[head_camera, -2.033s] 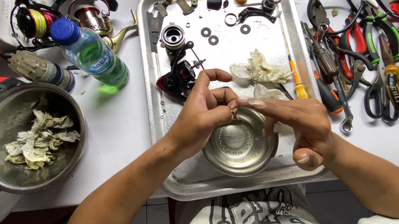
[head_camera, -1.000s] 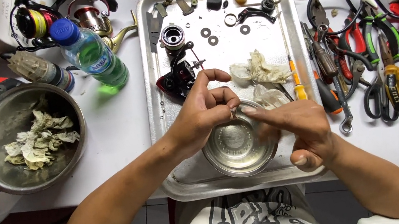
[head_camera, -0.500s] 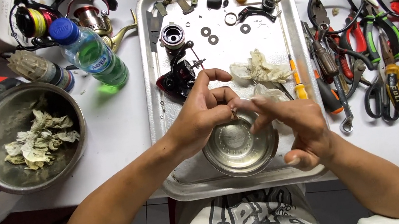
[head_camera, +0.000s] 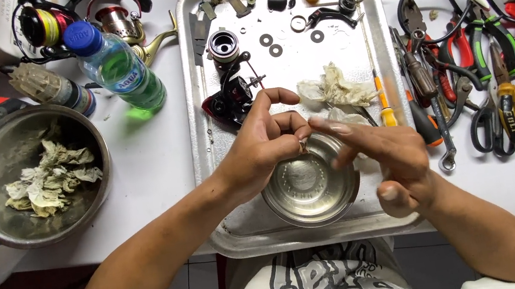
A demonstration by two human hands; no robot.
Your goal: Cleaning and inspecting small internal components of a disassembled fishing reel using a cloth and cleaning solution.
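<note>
While your left hand (head_camera: 264, 147) pinches a tiny metal part (head_camera: 303, 149) over the small steel bowl (head_camera: 310, 187) at the near edge of the tray (head_camera: 198, 106), your right hand (head_camera: 383, 153) is open, fingers touching it. If your grip slackens, I think the part may drop off the worktop (head_camera: 151, 152).

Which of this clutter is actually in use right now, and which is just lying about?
In use: left hand pinching a small part, right hand, small steel bowl, metal tray.
Lying about: green bottle, large bowl of rags, pliers, screwdriver.
</note>
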